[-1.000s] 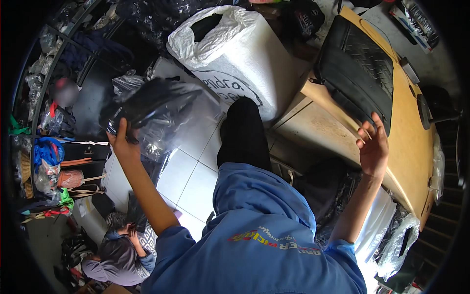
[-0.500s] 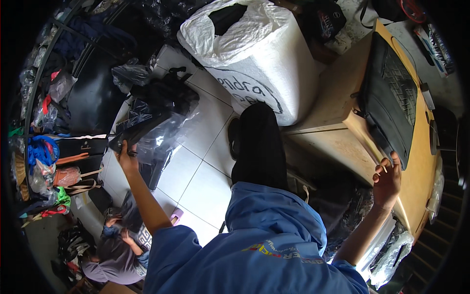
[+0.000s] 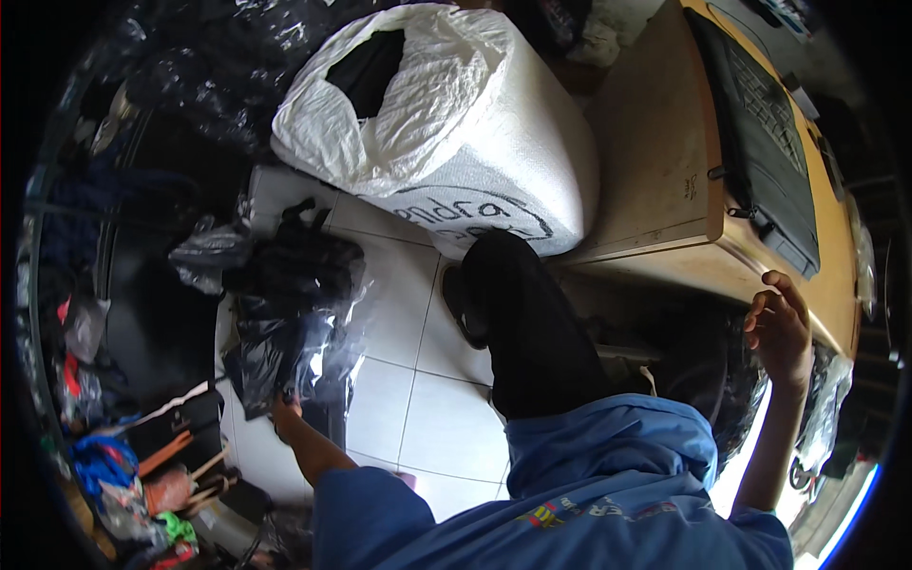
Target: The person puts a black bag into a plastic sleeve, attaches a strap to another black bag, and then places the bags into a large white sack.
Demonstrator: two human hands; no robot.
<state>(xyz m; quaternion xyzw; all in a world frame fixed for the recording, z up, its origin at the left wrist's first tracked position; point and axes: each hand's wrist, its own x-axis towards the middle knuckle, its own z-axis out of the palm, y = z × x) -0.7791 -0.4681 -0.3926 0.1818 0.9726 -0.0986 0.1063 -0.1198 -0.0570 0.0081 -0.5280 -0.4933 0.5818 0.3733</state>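
Note:
My left hand (image 3: 288, 415) reaches down to the left and is closed on the lower end of a dark bundle in shiny clear plastic (image 3: 271, 347). Its fingertips are partly hidden there. A black bag with straps (image 3: 299, 261) touches the bundle's upper end on the tiled floor. On the right, my right hand (image 3: 784, 332) is raised with bent fingers apart, holding nothing. It is just below the near end of a flat black zipped bag (image 3: 769, 190), which lies on top of a wooden desk (image 3: 655, 180).
A big white woven sack (image 3: 532, 123) with dark stuff inside stands ahead, against the desk. My leg (image 3: 532, 323) is just before it. At left are dark shelving and a pile of coloured odds and ends (image 3: 114, 475). Crumpled clear plastic (image 3: 211, 255) lies near the straps.
The view has shifted, and the seated person at lower left has left it. My left hand has lowered the dark bundle toward the floor. My right hand has moved away from the zipped bag's edge.

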